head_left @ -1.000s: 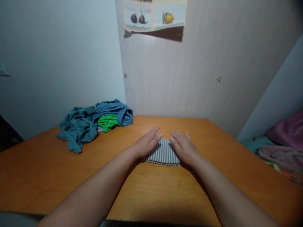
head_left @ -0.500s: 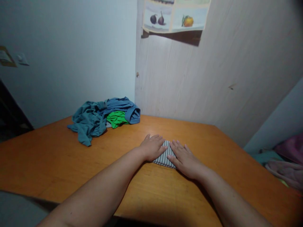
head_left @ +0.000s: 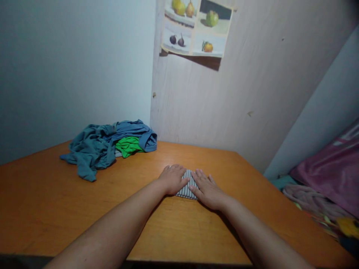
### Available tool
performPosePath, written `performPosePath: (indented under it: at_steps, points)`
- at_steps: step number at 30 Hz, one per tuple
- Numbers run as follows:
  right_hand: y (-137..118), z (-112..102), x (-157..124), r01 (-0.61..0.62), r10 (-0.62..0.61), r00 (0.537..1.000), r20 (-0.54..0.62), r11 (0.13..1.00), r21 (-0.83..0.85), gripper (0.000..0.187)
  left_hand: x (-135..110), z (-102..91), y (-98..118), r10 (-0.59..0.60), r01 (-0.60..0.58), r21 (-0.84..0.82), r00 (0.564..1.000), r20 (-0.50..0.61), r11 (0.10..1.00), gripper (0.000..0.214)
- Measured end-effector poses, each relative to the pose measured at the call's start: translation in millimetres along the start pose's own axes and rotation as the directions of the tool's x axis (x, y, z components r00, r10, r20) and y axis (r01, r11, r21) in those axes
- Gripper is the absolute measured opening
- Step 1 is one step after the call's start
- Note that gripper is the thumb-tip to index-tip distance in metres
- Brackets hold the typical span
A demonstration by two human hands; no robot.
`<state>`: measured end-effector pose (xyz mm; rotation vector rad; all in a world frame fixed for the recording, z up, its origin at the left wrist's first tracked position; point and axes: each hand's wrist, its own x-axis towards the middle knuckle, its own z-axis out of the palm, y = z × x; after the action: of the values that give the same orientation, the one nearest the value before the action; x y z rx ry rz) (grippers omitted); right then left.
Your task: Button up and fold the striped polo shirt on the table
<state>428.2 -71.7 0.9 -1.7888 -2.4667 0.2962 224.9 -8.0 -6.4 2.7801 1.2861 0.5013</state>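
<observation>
A small folded cloth with grey and white stripes lies flat on the wooden table. My left hand rests palm down on its left side, fingers stretched out. On its right side my right hand lies flat too, fingers apart and pointing away from me. The cloth's middle and near folded edge show between the hands; its two sides are hidden beneath them.
A crumpled pile of clothes, with a teal garment, a blue one and a bright green one, sits at the back left against the wall. Pink fabric and other cloths lie beyond the table's right edge. A fruit picture sheet hangs on the back panel.
The camera view has tilted up and turned to the right, so everything appears shifted left. Both hands remain flat on the striped cloth, in about the same pose.
</observation>
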Motion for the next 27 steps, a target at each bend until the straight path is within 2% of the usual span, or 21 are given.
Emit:
performPosePath:
  at_steps: [5,10,12,13,16,19,23,27]
  points:
    - [0.6,-0.6,1.0,-0.037,0.037,0.999,0.009,0.999,-0.028,0.081,0.8,0.1,-6.0,-0.005,0.008,-0.072,0.999,0.04,0.997,0.066]
    - [3.0,1.5,2.6,-0.047,0.048,0.999,0.022,0.998,-0.031,0.082,-9.4,2.4,-31.2,-0.067,0.075,-0.286,0.997,0.037,0.955,0.077]
    - [3.8,1.9,2.3,-0.052,0.053,0.998,0.025,0.998,-0.029,0.083,-12.9,3.3,-42.9,-0.17,0.136,-0.464,0.985,-0.033,0.875,0.078]
    - [4.2,1.8,1.9,-0.054,0.055,0.998,0.029,0.998,-0.028,0.084,-13.8,3.7,-48.0,-0.242,0.158,-0.567,0.967,-0.076,0.808,0.077]
    - [5.9,-1.7,0.4,-0.066,0.067,0.997,0.045,0.997,-0.029,0.087,-13.3,5.2,-59.0,-0.436,0.141,-0.824,0.889,-0.138,0.549,0.073]
    - [4.5,-10.2,3.0,-0.073,0.076,0.995,0.058,0.996,-0.045,0.089,-10.3,8.6,-64.3,-0.471,0.074,-0.93,0.875,-0.112,0.359,0.07]
    - [-14.8,-20.9,22.7,-0.057,0.057,0.997,-0.057,0.998,-0.001,0.087,-6.3,13.1,-65.9,-0.455,0.041,-0.966,0.887,-0.083,0.256,0.068]
    - [-49.9,-17.3,53.7,0.049,-0.035,0.987,-0.158,0.995,0.085,0.085,-5.7,12.5,-64.8,-0.458,0.056,-0.983,0.888,-0.032,0.177,0.071]
